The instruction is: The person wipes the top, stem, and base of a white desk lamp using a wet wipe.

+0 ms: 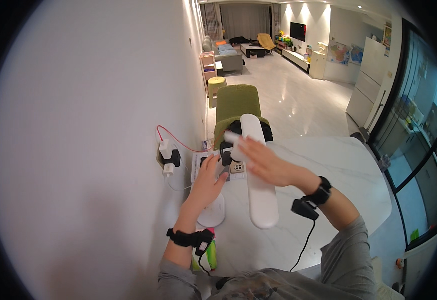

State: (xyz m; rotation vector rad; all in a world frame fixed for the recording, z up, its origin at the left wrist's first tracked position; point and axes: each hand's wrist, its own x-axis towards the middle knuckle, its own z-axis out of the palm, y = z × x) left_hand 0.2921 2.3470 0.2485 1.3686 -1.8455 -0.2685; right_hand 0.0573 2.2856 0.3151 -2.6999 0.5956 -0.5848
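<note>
A white desk lamp has a long, rounded lamp head (262, 202) reaching over the marble-patterned table, and a round base (215, 213) near the wall. My right hand (265, 161) lies across the lamp head with its fingers stretched toward the joint at its side; motion blurs it, so its grip is unclear. My left hand (207, 183) is beside the lamp's stem above the base, thumb and fingers apart. Just beyond it, a phone (237, 167) with a round camera block lies on printed paper (196, 167). Both wrists wear black strapped devices with cables.
Chargers (167, 153) fill a wall socket at the left, with a red cable (181, 140) running to the table. A green soft pack (211, 257) lies near my left forearm. A green chair (238, 99) holding a black item stands beyond the table (327, 161). Glass doors (409, 150) are at the right.
</note>
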